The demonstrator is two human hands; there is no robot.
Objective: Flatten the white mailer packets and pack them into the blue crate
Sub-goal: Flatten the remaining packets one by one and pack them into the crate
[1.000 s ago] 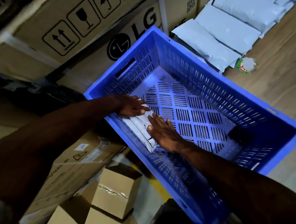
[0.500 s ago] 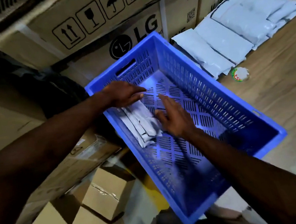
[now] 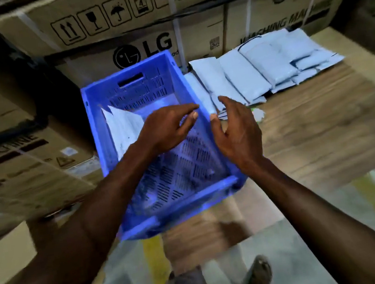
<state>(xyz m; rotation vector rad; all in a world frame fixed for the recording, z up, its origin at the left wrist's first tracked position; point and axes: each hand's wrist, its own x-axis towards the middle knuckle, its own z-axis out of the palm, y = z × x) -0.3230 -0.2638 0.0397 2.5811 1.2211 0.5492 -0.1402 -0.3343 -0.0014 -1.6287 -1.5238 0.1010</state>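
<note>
Nearby, wooden surface [image 3: 326, 124], stacked cardboard boxes [image 3: 112, 13]

This is a warehouse or stockroom. Large cardboard appliance cartons [image 3: 114, 25] stand stacked along the back, printed with handling symbols, an LG logo and the words "washing machine". A blue plastic crate [image 3: 181, 199], a heap of white mailer packets [image 3: 256, 69] and yellow lines painted on the concrete floor [image 3: 260, 253] point the same way.

Blue slotted crate [image 3: 134, 89]; white mailers [image 3: 245, 76]; brown printed cartons [image 3: 111, 6].
</note>
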